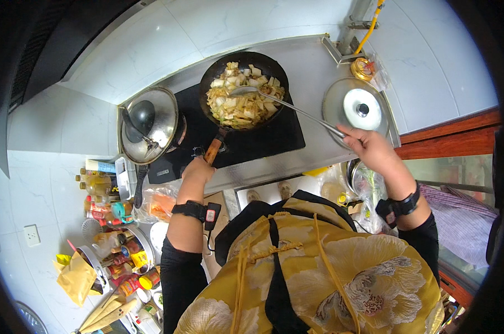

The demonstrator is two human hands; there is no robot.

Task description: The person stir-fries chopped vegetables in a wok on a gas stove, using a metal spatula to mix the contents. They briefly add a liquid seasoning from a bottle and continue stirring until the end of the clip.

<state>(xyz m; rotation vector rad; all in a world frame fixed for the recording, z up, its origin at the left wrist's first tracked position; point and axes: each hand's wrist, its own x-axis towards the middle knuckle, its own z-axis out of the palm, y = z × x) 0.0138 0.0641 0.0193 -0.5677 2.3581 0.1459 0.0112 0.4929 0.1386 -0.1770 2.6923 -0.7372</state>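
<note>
A dark wok [203, 89] stands on the black glass gas hob [268, 142], filled with chopped cabbage [239, 110], pale and browned in parts. My left hand [197, 170] is at the end of its wooden handle [213, 151], with the fingers closed there and partly hidden. In my right hand [365, 146] is the long metal shaft of a cooking spatula [304, 113]. The spatula's head rests among the cabbage near the wok's middle. Right of the hob, beside my right hand, lies a glass lid [333, 100] with a black knob.
A second pan with a domed lid [151, 125] occupies the left burner, its black handle [141, 185] jutting towards me. Several bottles [95, 181], jars and seasoning tubs crowd the left counter. Bagged greens [371, 183] sit below my right forearm. A yellow gas hose [369, 31] runs down the back corner.
</note>
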